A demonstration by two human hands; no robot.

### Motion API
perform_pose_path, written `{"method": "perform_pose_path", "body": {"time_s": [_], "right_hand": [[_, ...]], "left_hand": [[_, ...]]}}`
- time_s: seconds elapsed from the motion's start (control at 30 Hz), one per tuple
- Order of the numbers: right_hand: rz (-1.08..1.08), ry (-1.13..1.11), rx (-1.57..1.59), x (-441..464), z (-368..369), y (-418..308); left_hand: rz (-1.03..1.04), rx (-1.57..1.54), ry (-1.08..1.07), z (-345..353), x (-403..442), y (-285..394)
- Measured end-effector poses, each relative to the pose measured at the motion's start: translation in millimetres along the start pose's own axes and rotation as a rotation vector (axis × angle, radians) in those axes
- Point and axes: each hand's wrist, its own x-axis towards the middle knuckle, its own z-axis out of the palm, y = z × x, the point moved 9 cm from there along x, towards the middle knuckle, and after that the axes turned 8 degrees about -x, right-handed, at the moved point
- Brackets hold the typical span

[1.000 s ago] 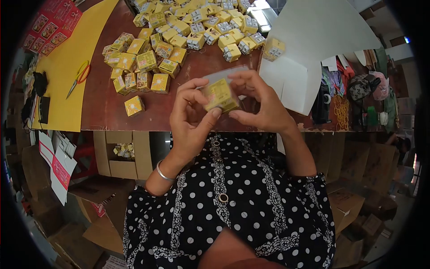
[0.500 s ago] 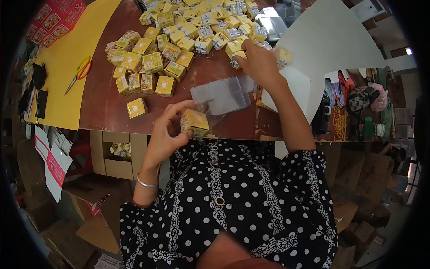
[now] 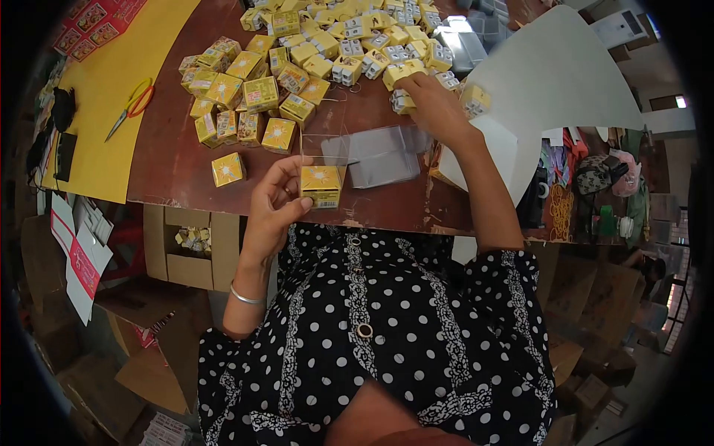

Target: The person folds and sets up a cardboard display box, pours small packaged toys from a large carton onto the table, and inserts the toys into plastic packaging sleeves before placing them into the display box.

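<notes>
My left hand [image 3: 274, 207] grips a small yellow box [image 3: 321, 186] near the table's front edge, thumb at its lower left. A clear plastic case around the box stands open at the top. My right hand [image 3: 435, 108] reaches to the right end of the pile of yellow and white pieces [image 3: 346, 70], its fingertips closed on one of them. Flat clear plastic cases [image 3: 381, 157] lie between the hands. Left of them is a heap of yellow printed boxes [image 3: 260, 94], with a single yellow box [image 3: 227, 169] in front.
Scissors [image 3: 131, 109] with red and yellow handles lie on a yellow sheet [image 3: 97, 152] at the left. White card [image 3: 554, 67] covers the right side. More clear cases [image 3: 476, 33] are at the back right. An open carton [image 3: 195, 269] stands below the table edge.
My right hand has left the yellow box, gone to the pile and stayed there. My left hand has kept the box and moved left, and the box now sits upright.
</notes>
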Motion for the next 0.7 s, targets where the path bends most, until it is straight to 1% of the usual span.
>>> {"method": "perform_pose_path", "body": {"time_s": [0.1, 0.17, 0.2, 0.27, 0.3, 0.33, 0.4, 0.43, 0.53, 0.6, 0.63, 0.67, 0.7], "right_hand": [[0.021, -0.001, -0.013, -0.3, 0.3, -1.5], [0.105, 0.11, 0.346, -11.2, -18.6, 2.1], [0.106, 0.12, 0.346, -17.4, -26.0, -1.3], [0.088, 0.422, 0.927, -37.8, -57.5, 4.7], [0.038, 0.576, 1.051, -48.9, -66.0, 11.6], [0.04, 0.589, 1.043, -54.8, -69.5, 9.9], [0.032, 0.724, 1.201, -71.8, -75.6, 5.0], [0.043, 0.741, 1.198, -77.1, -75.7, 1.9], [-0.006, 0.678, 1.067, -77.0, -77.4, -20.8], [-0.014, 0.681, 1.1, -81.5, -79.3, -33.1], [-0.028, 0.633, 1.007, -83.4, -84.9, -44.0], [-0.041, 0.586, 0.914, -84.7, -90.3, -54.9], [-0.05, 0.582, 0.923, -87.3, -96.9, -60.9]], "left_hand": [[0.002, -0.002, 0.011, -1.7, -1.5, 0.3], [0.022, 0.014, 0.013, -1.2, -2.6, 6.2], [0.035, 0.023, 0.02, -1.6, -3.9, 9.5], [0.042, 0.015, 0.017, -1.0, -6.2, 14.9], [0.047, 0.001, 0.019, -0.2, -6.0, 17.0], [0.048, 0.003, 0.006, 2.7, -5.3, 17.6], [0.074, 0.0, -0.005, 8.5, -4.9, 20.0], [0.065, 0.007, -0.02, 13.5, -4.5, 19.1], [0.049, -0.068, -0.067, 31.6, -4.6, 18.1], [0.1, -0.08, -0.183, 52.4, -4.4, 26.7], [0.108, -0.074, -0.173, 55.0, -2.2, 29.3], [0.099, -0.101, -0.251, 64.8, 0.4, 31.3], [0.089, -0.128, -0.329, 74.4, 2.6, 33.8]]}}
